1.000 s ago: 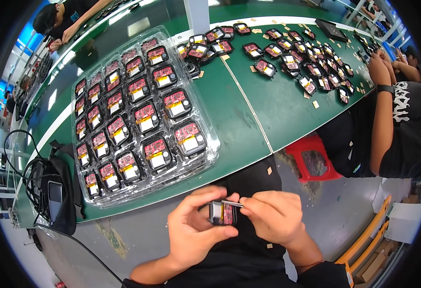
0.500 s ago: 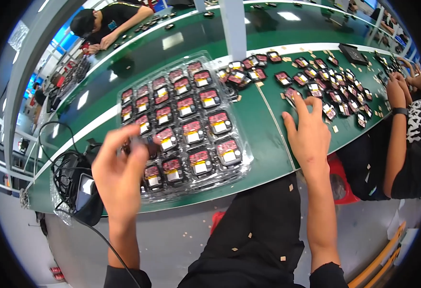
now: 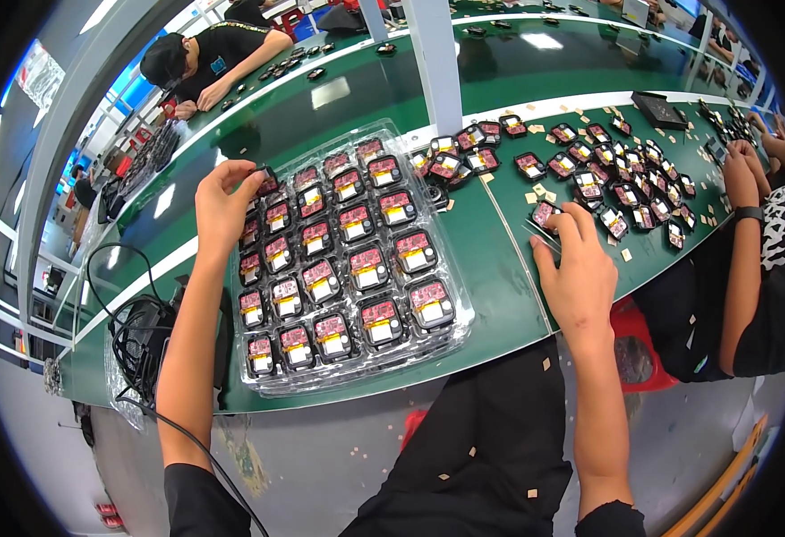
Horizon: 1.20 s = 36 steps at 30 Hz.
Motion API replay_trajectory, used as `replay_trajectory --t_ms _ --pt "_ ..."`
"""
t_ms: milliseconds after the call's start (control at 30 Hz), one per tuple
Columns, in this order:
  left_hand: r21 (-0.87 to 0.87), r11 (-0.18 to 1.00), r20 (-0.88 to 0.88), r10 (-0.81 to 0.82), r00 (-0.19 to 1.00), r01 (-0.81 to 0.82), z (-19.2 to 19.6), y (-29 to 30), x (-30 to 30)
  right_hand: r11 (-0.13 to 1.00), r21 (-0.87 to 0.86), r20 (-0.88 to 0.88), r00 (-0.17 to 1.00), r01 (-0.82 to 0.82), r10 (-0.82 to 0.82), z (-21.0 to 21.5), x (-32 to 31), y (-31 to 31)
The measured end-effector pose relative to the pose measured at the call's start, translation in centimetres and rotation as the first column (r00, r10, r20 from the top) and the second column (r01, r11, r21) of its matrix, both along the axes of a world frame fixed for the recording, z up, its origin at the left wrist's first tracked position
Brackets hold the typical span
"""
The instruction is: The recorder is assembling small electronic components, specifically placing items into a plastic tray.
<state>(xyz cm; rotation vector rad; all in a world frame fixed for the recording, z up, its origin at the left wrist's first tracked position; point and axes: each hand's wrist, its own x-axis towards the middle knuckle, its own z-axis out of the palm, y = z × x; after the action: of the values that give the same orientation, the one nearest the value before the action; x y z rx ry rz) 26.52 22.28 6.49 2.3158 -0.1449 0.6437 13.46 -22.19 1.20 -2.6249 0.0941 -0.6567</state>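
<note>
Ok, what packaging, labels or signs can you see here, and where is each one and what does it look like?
Clear plastic tray: on the green table, rows of pockets.
Small modules: in the pockets, black with red and yellow labels.
Loose modules: scattered right of the tray, same colours.
Black flat box: far right of the table.
Wall sign: upper left, pale, slanted.

The left hand (image 3: 224,208) covers most of the small black part (image 3: 264,179) it pinches at the tray's (image 3: 451,295) far corner — only an edge shows. The right hand (image 3: 579,273) hides whatever lies under its palm — the labels on the parts are too small to make out.
</note>
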Motion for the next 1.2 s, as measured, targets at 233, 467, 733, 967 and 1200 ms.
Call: replay_trajectory --t_ms 233,467,733,967,1200 --pt "-0.204 0.975 -0.267 0.037 0.963 -0.094 1.2 -2.0 0.0 1.0 -0.003 -0.024 1.0 0.007 -0.008 -0.2 0.1 -0.2" --pt "0.544 0.837 0.105 0.0 0.994 -0.057 0.4 -2.6 -0.9 0.999 0.041 -0.03 1.0 0.0 0.001 0.1 0.1 0.0" --pt "0.813 0.582 0.029 -0.014 0.999 -0.016 2.7 -4.1 -2.3 0.999 0.049 0.055 0.998 -0.021 0.018 0.2 -0.1 -0.2" --pt "0.345 0.897 0.125 -0.336 0.934 0.276 4.5 -13.5 -11.9 0.773 0.526 0.218 0.935 -0.354 0.279 2.3 -3.9 -1.0" --pt "-0.906 0.371 -0.252 -0.858 0.448 0.202 2.3 -19.0 -22.8 0.457 0.432 0.412 0.621 -0.778 0.667 4.2 -9.0 0.9"
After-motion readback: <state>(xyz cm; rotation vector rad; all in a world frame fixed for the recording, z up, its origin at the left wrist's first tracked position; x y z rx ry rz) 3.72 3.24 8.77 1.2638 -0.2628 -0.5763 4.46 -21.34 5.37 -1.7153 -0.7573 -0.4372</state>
